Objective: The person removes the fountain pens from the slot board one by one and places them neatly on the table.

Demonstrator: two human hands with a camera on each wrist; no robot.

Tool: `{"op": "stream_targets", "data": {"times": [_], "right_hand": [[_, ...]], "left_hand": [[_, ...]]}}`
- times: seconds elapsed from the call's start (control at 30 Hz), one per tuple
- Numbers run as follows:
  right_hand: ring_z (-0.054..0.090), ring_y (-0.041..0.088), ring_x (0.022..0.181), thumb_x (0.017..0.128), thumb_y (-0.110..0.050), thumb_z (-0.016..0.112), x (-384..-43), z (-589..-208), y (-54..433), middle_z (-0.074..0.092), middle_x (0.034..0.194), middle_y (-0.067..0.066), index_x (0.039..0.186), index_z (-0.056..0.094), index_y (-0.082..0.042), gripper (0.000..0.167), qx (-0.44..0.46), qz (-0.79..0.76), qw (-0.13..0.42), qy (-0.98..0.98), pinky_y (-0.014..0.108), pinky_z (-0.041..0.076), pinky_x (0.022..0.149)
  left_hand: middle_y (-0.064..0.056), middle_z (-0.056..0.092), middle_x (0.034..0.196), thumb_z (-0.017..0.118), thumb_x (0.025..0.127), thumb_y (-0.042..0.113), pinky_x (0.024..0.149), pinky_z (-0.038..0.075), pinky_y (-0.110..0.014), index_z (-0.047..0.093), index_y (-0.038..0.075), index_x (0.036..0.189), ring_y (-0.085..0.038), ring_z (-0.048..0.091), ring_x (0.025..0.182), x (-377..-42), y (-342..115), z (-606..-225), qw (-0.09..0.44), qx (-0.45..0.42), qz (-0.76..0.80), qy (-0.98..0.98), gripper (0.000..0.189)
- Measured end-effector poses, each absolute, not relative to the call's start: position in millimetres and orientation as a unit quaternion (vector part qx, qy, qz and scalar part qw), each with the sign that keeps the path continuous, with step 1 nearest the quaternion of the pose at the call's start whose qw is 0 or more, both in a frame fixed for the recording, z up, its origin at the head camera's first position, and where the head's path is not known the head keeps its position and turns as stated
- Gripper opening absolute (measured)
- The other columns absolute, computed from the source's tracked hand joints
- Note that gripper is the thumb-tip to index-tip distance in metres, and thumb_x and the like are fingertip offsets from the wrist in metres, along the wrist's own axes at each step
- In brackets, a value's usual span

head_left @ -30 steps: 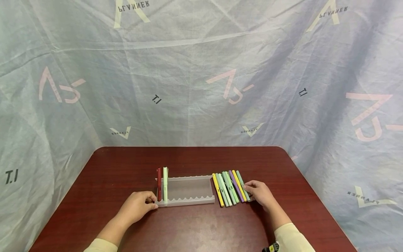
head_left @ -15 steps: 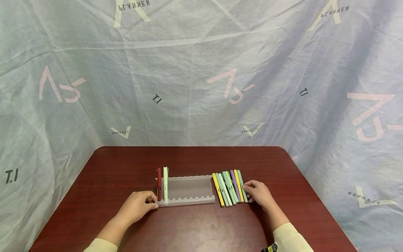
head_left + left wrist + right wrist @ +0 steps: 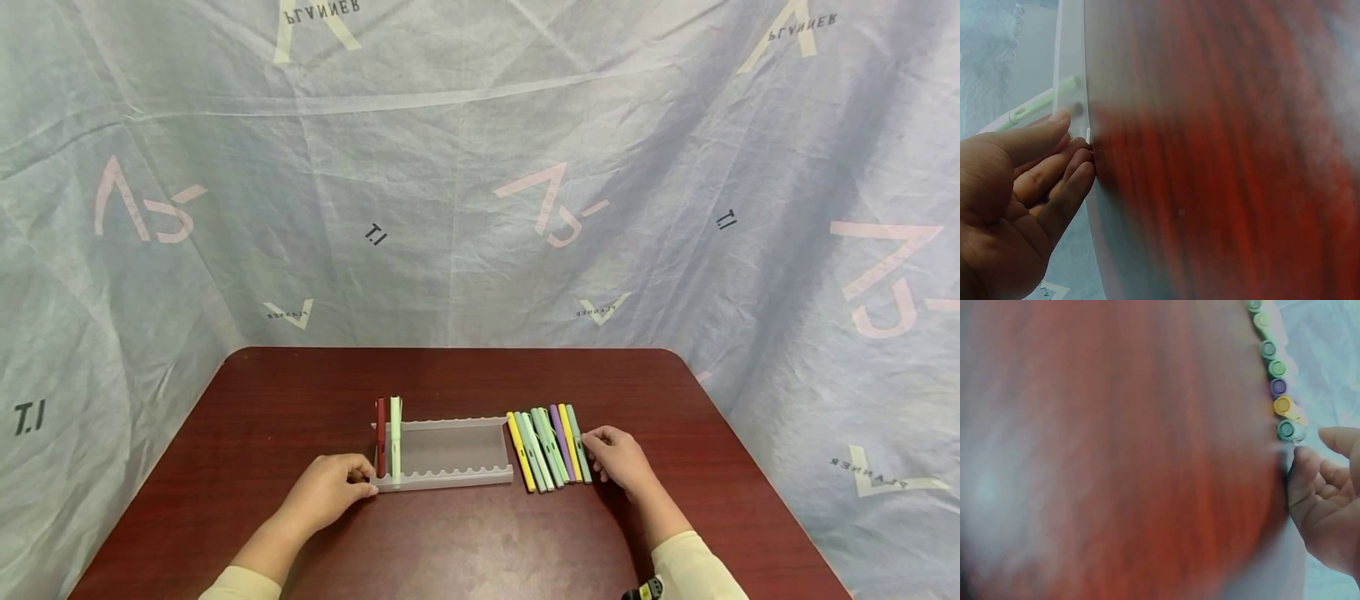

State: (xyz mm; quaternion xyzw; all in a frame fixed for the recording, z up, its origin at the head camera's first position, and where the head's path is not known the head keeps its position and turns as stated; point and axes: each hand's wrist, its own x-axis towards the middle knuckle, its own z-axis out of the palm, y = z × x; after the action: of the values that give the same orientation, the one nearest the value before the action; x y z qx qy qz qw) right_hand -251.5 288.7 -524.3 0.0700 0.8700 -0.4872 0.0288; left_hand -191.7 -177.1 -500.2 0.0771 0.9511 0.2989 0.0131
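Note:
A clear plastic pen tray with notched front and back rails lies mid-table. Across its left end rest a dark red pen and a pale green pen. My left hand pinches the tray's front left corner between thumb and fingers. To the right of the tray, several capped pens lie side by side, among them a purple pen and a yellow pen. The outermost is a grey-green pen. Just right of it my right hand rests with loosely bent fingers, holding nothing.
The dark red wooden table has rounded far corners. Grey printed cloth hangs behind it and along both sides.
The purple pen, the yellow one beside it and the grey-green pen have become straighter and closer to the row. My right hand has eased slightly off the grey-green pen. The left hand stays put.

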Motion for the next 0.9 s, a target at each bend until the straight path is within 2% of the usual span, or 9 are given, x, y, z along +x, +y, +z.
{"op": "stream_targets", "data": {"times": [0.13, 0.27, 0.37, 0.53, 0.67, 0.8, 0.9], "right_hand": [[0.058, 0.022, 0.070, 0.099, -0.033, 0.059, -253.4, -517.3, 283.4, 0.064, 0.089, 0.013, 0.113, 0.065, -0.005, 0.032, 0.052, -0.491, 0.005, 0.870, 0.032, 0.048, 0.056], [0.059, 0.031, 0.073, 0.100, -0.033, 0.057, -254.4, -503.9, 268.6, 0.062, 0.090, 0.022, 0.114, 0.063, -0.002, 0.035, 0.001, -0.524, 0.003, 0.852, 0.036, 0.052, 0.061], [0.058, 0.038, 0.071, 0.100, -0.034, 0.057, -254.3, -494.6, 254.1, 0.060, 0.086, 0.024, 0.109, 0.061, 0.002, 0.037, -0.048, -0.544, 0.018, 0.838, 0.042, 0.053, 0.062], [0.062, 0.037, 0.070, 0.100, -0.029, 0.058, -251.0, -484.9, 224.8, 0.061, 0.080, 0.023, 0.098, 0.059, 0.006, 0.035, -0.125, -0.561, 0.058, 0.816, 0.044, 0.056, 0.065], [0.066, 0.043, 0.080, 0.101, -0.019, 0.057, -241.8, -476.8, 197.1, 0.065, 0.089, 0.030, 0.104, 0.060, 0.010, 0.030, -0.163, -0.583, 0.096, 0.790, 0.048, 0.057, 0.074], [0.067, 0.046, 0.091, 0.100, -0.019, 0.057, -237.6, -478.8, 172.2, 0.065, 0.101, 0.034, 0.113, 0.060, 0.012, 0.034, -0.184, -0.588, 0.117, 0.779, 0.049, 0.056, 0.081], [0.069, 0.041, 0.090, 0.100, -0.023, 0.059, -239.2, -487.0, 155.5, 0.068, 0.100, 0.030, 0.114, 0.061, 0.010, 0.037, -0.197, -0.575, 0.117, 0.785, 0.044, 0.057, 0.079]], "left_hand": [[0.016, 0.064, 0.076, 0.081, 0.080, 0.022, 0.071, 0.049, -0.031, 0.069, 0.027, 0.082, -0.003, 0.057, 0.073, -191.7, -176.7, -500.2, 0.011, 0.079, 0.298, 0.951, 0.013], [0.016, 0.064, 0.075, 0.081, 0.080, 0.022, 0.071, 0.048, -0.031, 0.069, 0.027, 0.082, -0.003, 0.056, 0.072, -191.8, -176.2, -500.5, 0.010, 0.079, 0.297, 0.952, 0.013], [0.016, 0.064, 0.075, 0.081, 0.080, 0.022, 0.071, 0.049, -0.030, 0.069, 0.027, 0.082, -0.003, 0.057, 0.072, -191.9, -176.0, -500.6, 0.010, 0.078, 0.297, 0.952, 0.013], [0.016, 0.065, 0.075, 0.081, 0.079, 0.022, 0.071, 0.049, -0.031, 0.069, 0.026, 0.082, -0.003, 0.058, 0.073, -191.9, -175.8, -499.6, 0.010, 0.078, 0.301, 0.950, 0.013], [0.016, 0.064, 0.075, 0.081, 0.079, 0.022, 0.071, 0.049, -0.030, 0.069, 0.026, 0.082, -0.002, 0.057, 0.072, -191.9, -175.8, -499.9, 0.008, 0.079, 0.299, 0.951, 0.013], [0.016, 0.064, 0.074, 0.082, 0.079, 0.022, 0.070, 0.049, -0.030, 0.069, 0.026, 0.081, -0.002, 0.057, 0.072, -192.2, -175.9, -501.0, 0.004, 0.080, 0.296, 0.952, 0.014], [0.016, 0.064, 0.075, 0.082, 0.079, 0.022, 0.070, 0.049, -0.031, 0.069, 0.026, 0.081, -0.003, 0.057, 0.072, -192.3, -176.3, -501.3, 0.005, 0.081, 0.296, 0.952, 0.014]]}}
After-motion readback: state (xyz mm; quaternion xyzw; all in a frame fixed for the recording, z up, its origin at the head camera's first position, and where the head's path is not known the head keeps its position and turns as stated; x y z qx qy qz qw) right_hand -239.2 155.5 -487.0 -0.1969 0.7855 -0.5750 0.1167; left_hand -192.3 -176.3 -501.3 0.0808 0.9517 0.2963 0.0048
